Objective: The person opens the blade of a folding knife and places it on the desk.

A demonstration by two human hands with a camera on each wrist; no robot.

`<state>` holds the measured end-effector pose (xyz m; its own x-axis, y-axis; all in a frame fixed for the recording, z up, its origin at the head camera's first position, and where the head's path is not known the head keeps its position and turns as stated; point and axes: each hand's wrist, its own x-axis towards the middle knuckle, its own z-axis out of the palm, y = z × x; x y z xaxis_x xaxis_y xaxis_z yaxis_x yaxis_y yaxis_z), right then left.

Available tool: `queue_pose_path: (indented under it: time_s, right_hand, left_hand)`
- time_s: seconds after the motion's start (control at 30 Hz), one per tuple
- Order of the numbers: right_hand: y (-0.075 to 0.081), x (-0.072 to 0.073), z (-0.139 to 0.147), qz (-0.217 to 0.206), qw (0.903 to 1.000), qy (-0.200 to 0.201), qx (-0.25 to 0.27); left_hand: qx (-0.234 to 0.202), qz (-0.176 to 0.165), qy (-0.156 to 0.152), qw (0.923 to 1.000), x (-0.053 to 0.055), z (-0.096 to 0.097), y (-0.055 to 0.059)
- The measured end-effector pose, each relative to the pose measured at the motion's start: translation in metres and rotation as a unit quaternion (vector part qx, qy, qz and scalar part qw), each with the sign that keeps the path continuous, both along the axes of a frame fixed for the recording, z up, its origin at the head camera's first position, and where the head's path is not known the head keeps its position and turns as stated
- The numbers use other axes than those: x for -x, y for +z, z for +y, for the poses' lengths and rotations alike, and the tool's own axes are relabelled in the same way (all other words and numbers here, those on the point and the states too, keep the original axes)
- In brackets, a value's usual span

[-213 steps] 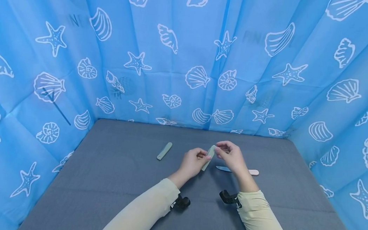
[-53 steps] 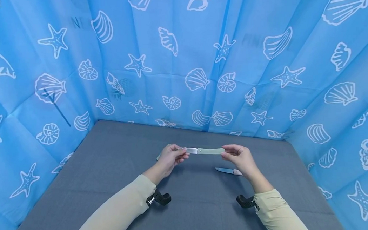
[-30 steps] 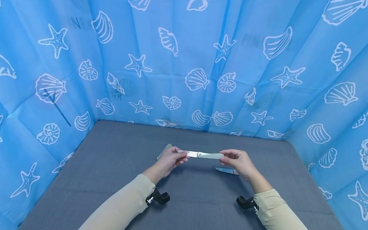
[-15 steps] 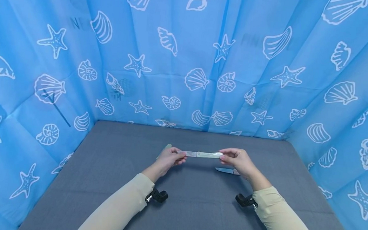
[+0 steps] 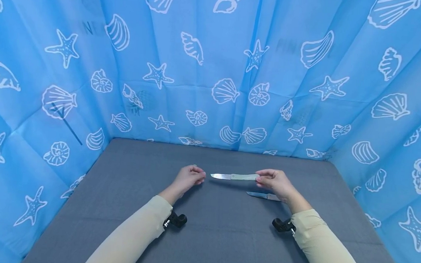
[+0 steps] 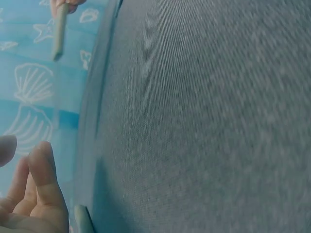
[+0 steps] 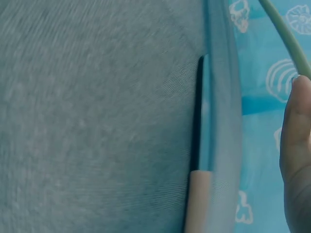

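Observation:
My right hand [image 5: 277, 184] pinches the end of a pale green folding knife [image 5: 243, 177] between thumb and fingers. The knife is unfolded and held level above the table, its blade [image 5: 220, 176] pointing left. Just past the blade tip is my left hand [image 5: 185, 180], fingers loosely bent and holding nothing; thumb and index finger stand apart in the left wrist view. Under the right hand lies a second knife [image 5: 258, 195], blade out, with a pale pink handle [image 7: 199, 199]. A green handle end [image 6: 83, 221] shows beside the left hand in the left wrist view; in the head view that hand hides it.
Dark grey cloth covers the table [image 5: 211, 244]. A blue curtain [image 5: 200, 66] with white shells and starfish rises along its back and sides. Each wrist wears a black camera mount [image 5: 177, 219].
Earlier the left hand held the folded green knife, then gripped its opened blade. It has now let go and drawn left, leaving the knife in the right hand alone, the whole blade exposed.

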<state>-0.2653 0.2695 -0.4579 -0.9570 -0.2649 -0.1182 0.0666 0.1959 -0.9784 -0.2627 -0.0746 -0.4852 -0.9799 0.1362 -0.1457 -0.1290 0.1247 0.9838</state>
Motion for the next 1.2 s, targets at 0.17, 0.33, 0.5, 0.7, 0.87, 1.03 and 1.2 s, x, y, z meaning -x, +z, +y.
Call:
queue_pose_path:
  time_s: [0.17,0.33,0.5,0.7,0.87,1.03,1.2]
  right_hand:
    - [-0.006,0.004,0.001,-0.005,0.9994,0.011,-0.031]
    - [-0.006,0.006,-0.003,-0.005,0.9972,0.018,-0.073]
    - [-0.004,0.008,-0.009,0.018,0.9894,0.025,-0.142]
    - [-0.007,0.013,-0.009,0.049,0.9728,0.038,-0.223]
    - [-0.014,0.014,-0.008,0.050,0.9640,0.043,-0.258]
    - [-0.016,0.014,-0.008,0.069,0.9584,0.043,-0.273]
    - [-0.014,0.015,-0.011,0.076,0.9550,0.043,-0.283]
  left_hand:
    - [0.012,0.004,0.015,0.9998,0.001,-0.005,0.000]
    - [0.022,0.025,0.030,0.9990,0.004,-0.011,-0.003]
    - [0.057,0.049,0.050,0.9959,0.007,-0.017,-0.005]
    - [0.138,0.076,0.084,0.9840,0.012,-0.023,-0.007]
    - [0.175,0.073,0.092,0.9775,0.017,-0.024,-0.012]
    - [0.203,0.060,0.087,0.9733,0.021,-0.023,-0.012]
    - [0.236,0.038,0.087,0.9672,0.025,-0.023,-0.008]
